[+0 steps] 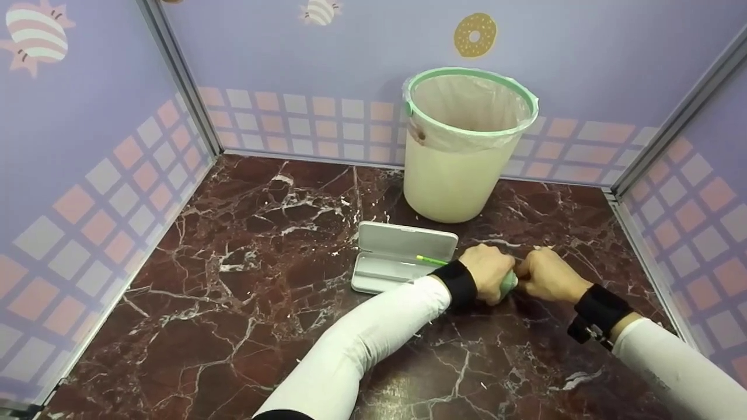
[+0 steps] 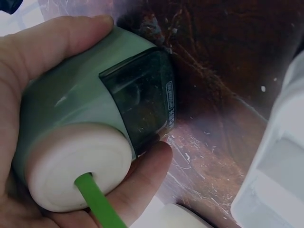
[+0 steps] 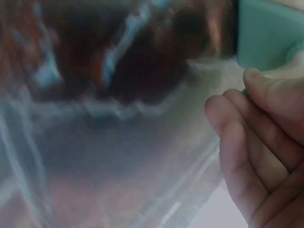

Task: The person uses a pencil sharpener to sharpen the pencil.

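My left hand (image 1: 483, 271) grips a green pencil sharpener (image 2: 71, 104) with a dark clear window, thumb on one side and fingers round the other. From the hole in its pale round face sticks a green pencil (image 2: 97, 197); in the head view the pencil's far part reaches leftward over an open case. At the sharpener's other end is my right hand (image 1: 550, 274), thumb and fingertips pinched together. Between those fingertips in the right wrist view shows a sliver of something dark green, apparently the sharpener's handle, mostly hidden.
An open white pencil case (image 1: 373, 284) lies left of the hands, its lid tilted back. Behind stands a cream bin (image 1: 449, 181) with a green rim and clear liner. Patterned panels enclose the dark red marbled table (image 1: 280, 326) at the back and sides.
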